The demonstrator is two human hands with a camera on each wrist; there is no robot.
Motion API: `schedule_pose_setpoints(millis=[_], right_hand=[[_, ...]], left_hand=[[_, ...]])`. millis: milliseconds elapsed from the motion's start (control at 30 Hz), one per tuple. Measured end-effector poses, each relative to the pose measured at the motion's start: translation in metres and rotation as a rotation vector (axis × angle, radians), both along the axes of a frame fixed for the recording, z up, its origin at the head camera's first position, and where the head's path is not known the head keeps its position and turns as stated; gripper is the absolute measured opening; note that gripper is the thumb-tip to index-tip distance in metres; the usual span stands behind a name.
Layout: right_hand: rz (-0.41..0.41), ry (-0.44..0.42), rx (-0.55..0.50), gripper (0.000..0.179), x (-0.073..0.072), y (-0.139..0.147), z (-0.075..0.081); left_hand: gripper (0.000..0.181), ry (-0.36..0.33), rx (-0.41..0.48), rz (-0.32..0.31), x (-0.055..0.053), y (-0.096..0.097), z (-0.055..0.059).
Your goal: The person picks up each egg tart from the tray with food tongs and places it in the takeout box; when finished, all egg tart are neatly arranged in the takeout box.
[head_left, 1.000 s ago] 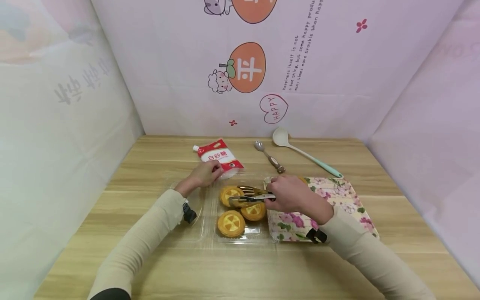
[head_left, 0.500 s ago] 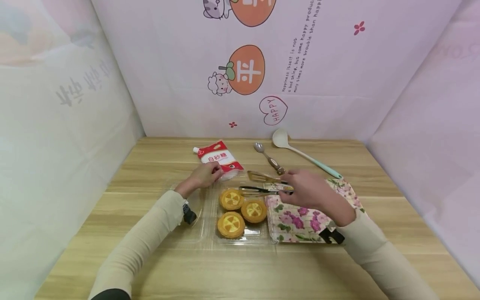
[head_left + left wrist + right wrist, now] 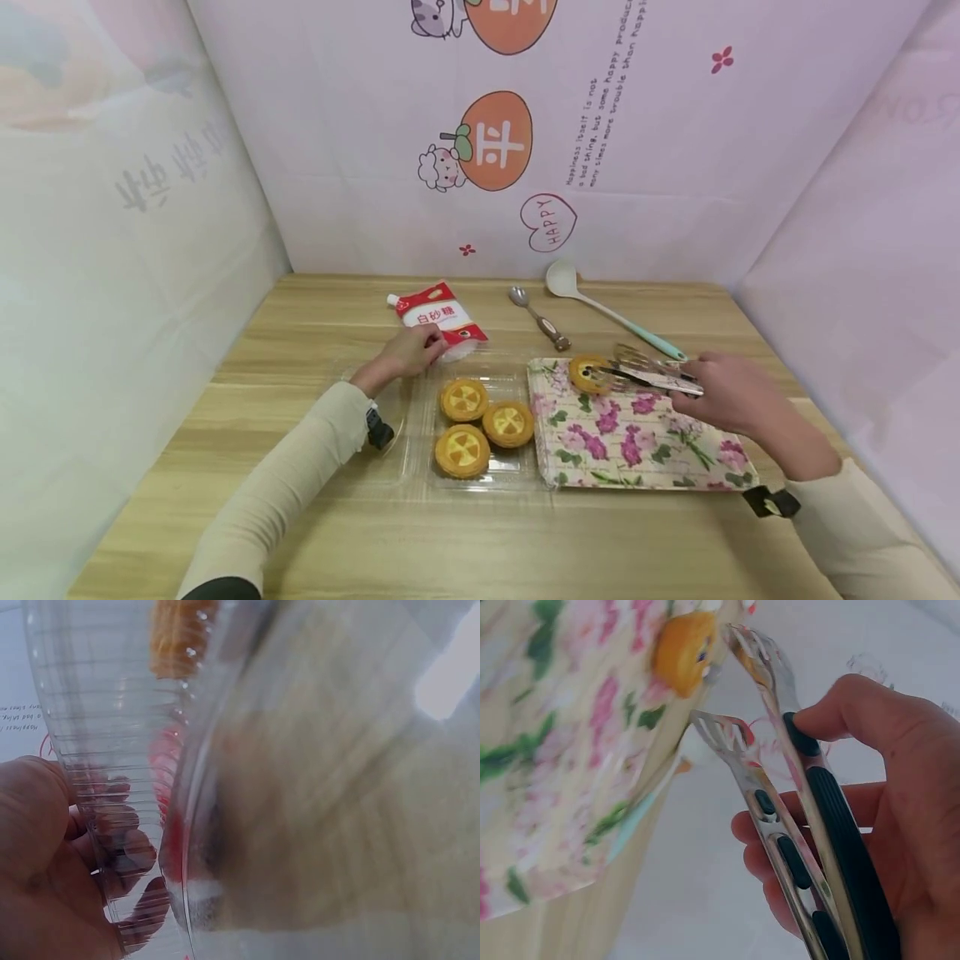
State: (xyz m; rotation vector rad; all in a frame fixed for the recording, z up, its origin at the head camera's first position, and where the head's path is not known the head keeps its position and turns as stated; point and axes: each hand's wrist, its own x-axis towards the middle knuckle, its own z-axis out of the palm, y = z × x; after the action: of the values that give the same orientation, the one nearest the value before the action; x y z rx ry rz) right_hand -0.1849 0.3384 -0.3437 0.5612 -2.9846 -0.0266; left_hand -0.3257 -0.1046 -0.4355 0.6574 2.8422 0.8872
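Note:
My left hand (image 3: 412, 348) grips the edge of a clear plastic clamshell container (image 3: 517, 478); in the left wrist view its curled fingers show through the ribbed clear wall (image 3: 97, 712). Three egg tarts (image 3: 462, 451) sit in the container. In my right hand (image 3: 731, 396) are metal food tongs (image 3: 787, 802) with dark green grips, thumb on one arm and fingers round the other. The tongs' slotted ends stand apart, nothing between them in the right wrist view. They are close to a single egg tart (image 3: 587, 374) with dark bits on top, on the floral tray (image 3: 630, 458).
Behind the container lies a red and white sugar pouch (image 3: 442, 313) with a white cap. A small spoon (image 3: 543, 321) and a pale ladle (image 3: 611, 308) with a mint handle lie along the back, near the printed wall covering (image 3: 637, 225).
My right hand has carried the tongs rightward from above the tarts in the container to the tray, uncovering the tart there. My left hand stays in place.

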Motion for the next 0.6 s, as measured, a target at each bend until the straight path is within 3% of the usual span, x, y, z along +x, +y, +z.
schedule_pose_setpoints(millis=[133,367,600], right_hand=[[-0.011,-0.025,0.038,0.042,0.001,0.011,-0.01],[0.023,0.033,0.025,0.041,-0.002,0.009,-0.029],[-0.008,-0.016,0.006,0.037,-0.004,0.003,-0.033]], left_hand=[[0.017,0.011,0.001,0.0,-0.001,-0.002,0.003],[0.017,0.01,-0.005,-0.009,-0.001,-0.002,0.004],[0.016,-0.006,0.0,-0.011,-0.001,-0.002,0.001]])
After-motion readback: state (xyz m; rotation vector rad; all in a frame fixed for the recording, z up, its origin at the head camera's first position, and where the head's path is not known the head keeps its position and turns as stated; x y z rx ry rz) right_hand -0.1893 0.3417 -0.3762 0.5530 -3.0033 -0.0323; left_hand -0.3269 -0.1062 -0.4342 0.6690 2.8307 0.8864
